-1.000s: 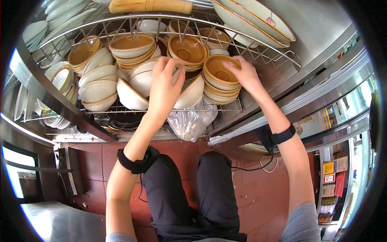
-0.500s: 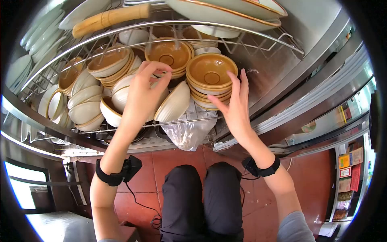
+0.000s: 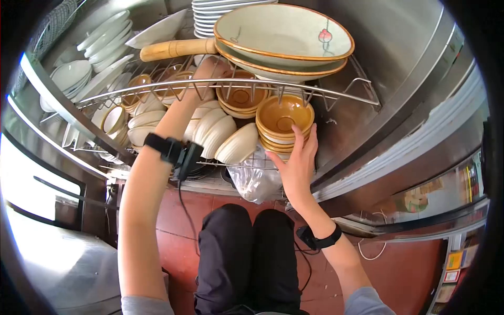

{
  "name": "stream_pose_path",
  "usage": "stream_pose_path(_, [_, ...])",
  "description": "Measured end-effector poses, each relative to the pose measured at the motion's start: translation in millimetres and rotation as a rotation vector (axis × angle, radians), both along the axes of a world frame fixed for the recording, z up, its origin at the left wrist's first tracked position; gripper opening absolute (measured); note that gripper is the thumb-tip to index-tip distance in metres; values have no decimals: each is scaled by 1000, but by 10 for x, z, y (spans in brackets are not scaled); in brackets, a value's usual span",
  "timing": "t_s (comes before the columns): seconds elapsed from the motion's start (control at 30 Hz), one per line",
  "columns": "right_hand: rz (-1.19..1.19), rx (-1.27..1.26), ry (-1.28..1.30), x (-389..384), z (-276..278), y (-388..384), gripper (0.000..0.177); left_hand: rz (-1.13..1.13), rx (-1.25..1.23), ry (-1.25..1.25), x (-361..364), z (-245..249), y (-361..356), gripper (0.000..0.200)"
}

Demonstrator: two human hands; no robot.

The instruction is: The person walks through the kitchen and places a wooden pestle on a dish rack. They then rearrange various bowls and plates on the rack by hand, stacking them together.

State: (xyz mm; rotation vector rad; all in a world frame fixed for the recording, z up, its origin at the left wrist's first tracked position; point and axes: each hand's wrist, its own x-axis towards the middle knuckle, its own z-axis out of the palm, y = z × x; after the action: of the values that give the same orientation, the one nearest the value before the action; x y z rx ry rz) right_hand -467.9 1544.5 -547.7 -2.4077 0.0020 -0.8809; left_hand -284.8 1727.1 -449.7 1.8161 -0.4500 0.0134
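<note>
My left hand [image 3: 211, 69] reaches deep between the rack's shelves, behind the upper wire edge and close to the brown-glazed bowls at the back. Its fingers are mostly hidden. My right hand [image 3: 297, 165] rests against the front right of a stack of brown-glazed bowls [image 3: 285, 116], thumb and fingers spread apart along the rims. Left of that stack stands another group of brown bowls [image 3: 241, 98]. Several cream ribbed bowls [image 3: 237, 144] lie tipped on their sides in front, below my left forearm.
Large oval plates [image 3: 283, 31] and a wooden handle [image 3: 173, 50] lie on the upper shelf. The upper wire rail [image 3: 325, 93] crosses above the bowls. A clear plastic bag [image 3: 254, 181] hangs below the lower rack. White dishes [image 3: 107, 39] stand at the left.
My left hand has moved farther back into the rack, past the front bowls. My right hand stays by the same stack. The view has shifted, showing more of the upper shelf.
</note>
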Motion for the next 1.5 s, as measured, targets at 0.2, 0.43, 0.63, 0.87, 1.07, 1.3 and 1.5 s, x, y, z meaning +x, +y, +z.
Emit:
stream_pose_path(0.2, [-98,-140,-41,47,-108,-3,73,-8,-57,-7,324,-97,27,29])
stream_pose_path(0.43, [-120,-128,-36,82,-165,1,73,-50,-89,10,691,-146,32,28])
stream_pose_path(0.63, [-101,-53,-16,68,-126,35,74,-96,-122,22,957,-190,-26,27])
stream_pose_path(0.87, [-89,-30,-26,90,-149,36,80,-148,-129,27,1137,-208,-61,26])
stream_pose_path(1.07, [-96,-53,4,71,-126,41,79,-184,-134,36,1167,-184,-78,25])
stream_pose_path(1.3, [-102,-48,3,59,-126,64,78,-199,-158,47,1248,-223,-113,24])
stream_pose_path(1.5, [-113,-44,16,52,-111,73,78,-215,-178,52,1254,-203,-123,23])
